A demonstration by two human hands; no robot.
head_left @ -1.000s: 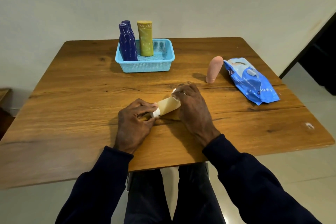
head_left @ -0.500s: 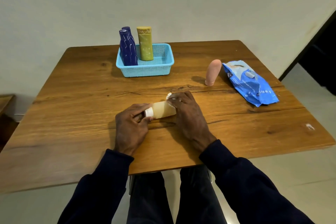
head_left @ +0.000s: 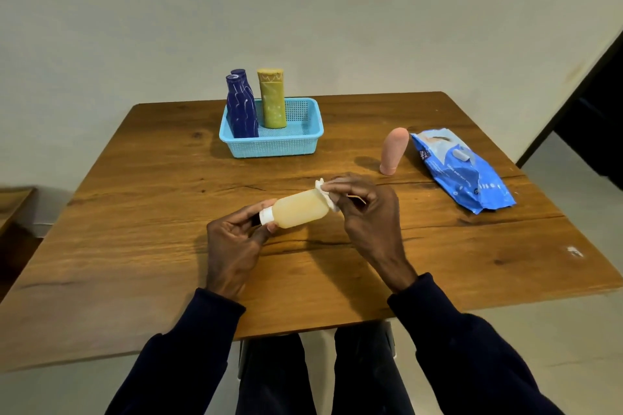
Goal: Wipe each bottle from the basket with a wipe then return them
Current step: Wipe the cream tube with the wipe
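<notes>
Pale yellow plastic forms the bottle [head_left: 300, 210] in hand. It is held on its side just above the table [head_left: 161, 212], a little toward 6 o'clock of the table's middle, with the white cap [head_left: 266, 215] pointing to 8 o'clock.

**Grip.** The cap end is pinched between the thumb and curled fingers of the left hand [head_left: 232, 246]. A bunched white wipe [head_left: 325, 194] is pinched against the base end by the curled fingertips of the right hand [head_left: 364, 212].

**Procedure (judged).**
- The base is to be covered first.
- The wipe is then to be drawn along the body toward the cap while the bottle is turned by the left hand, so that no side is missed.
- The cap pinch is to be kept firm, as a damp, smooth bottle is likely to slip.
- The area under the left fingers is to be wiped last, after a regrip.

**Containers.**
- The blue mesh basket [head_left: 273, 145] stands at 12 o'clock.
- Two dark blue bottles [head_left: 241, 108] stand upright at its 9 o'clock side, one behind the other.
- An olive bottle [head_left: 272, 98] stands upright just beside them.
- The 3 o'clock half shows bare floor.
- A pink bottle [head_left: 392, 152] stands outside the basket at 2 o'clock.
- Just beside it, toward 3 o'clock, lies the blue wipe pack [head_left: 462, 168]. Whether its flap is sealed cannot be told.
</notes>
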